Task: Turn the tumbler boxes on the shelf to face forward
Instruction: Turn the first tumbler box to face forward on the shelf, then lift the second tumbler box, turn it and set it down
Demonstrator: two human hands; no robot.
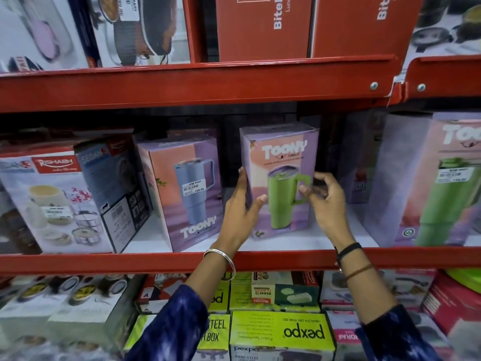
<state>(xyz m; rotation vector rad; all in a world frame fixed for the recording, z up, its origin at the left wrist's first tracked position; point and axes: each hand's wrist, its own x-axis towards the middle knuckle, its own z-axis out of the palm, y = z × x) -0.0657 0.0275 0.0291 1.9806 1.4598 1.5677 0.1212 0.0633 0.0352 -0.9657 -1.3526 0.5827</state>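
A purple Toony tumbler box (282, 162) with a green tumbler pictured stands upright in the middle of the red shelf (166, 259), its front toward me. My left hand (240, 212) grips its left edge, thumb across the front. My right hand (324, 201) is at the box's right edge, fingers curled and blurred; whether they touch it I cannot tell. Left of it stands a second tumbler box (187, 188) with a blue tumbler, turned slightly and carrying a price sticker. A third box (442, 183) with a green tumbler stands at the right.
Steel container boxes (52, 199) fill the shelf's left end. A red shelf rail (197, 84) runs overhead with lunch box cartons above it. Green pexpo boxes (281, 332) and others sit on the shelf below. There is a gap between the middle and right tumbler boxes.
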